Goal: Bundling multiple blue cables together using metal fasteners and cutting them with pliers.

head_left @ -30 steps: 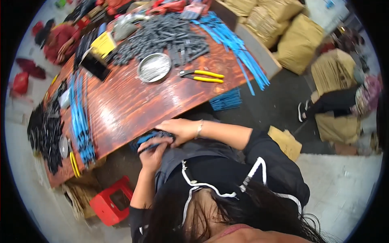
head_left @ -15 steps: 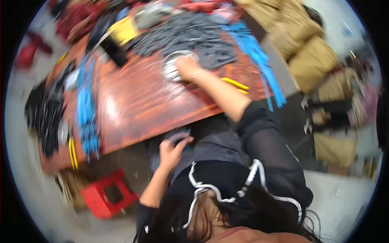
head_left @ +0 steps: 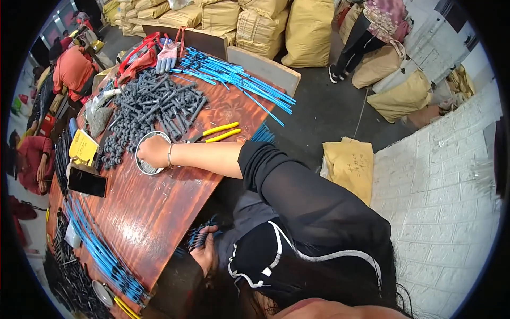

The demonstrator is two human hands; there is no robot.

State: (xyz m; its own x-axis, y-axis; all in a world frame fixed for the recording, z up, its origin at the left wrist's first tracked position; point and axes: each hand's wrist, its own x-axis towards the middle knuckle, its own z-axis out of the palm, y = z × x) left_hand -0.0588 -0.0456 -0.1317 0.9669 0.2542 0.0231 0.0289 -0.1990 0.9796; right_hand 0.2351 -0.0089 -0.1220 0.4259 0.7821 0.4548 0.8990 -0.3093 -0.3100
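Note:
My right hand reaches into a small round metal bowl on the wooden table, its fingers closed and pointing down. Whatever they pinch is hidden by the hand, and the bowl's contents barely show. Below the table's near edge, my left hand is wrapped round a bundle of thin dark and blue rods. A big heap of dark grey ribbed plastic pieces lies just beyond the bowl. Yellow-handled pliers rest to the right of it, close to my right forearm.
Long blue rods lie in a far bunch and a near-left bunch. A black phone leans by a yellow card. Black rods line the left edge. Filled sacks stand behind; other people are around.
The view has turned, so the table now slants to the left and the white wall shows. My right hand is still in the bowl. The bundle in my left hand shows more plainly.

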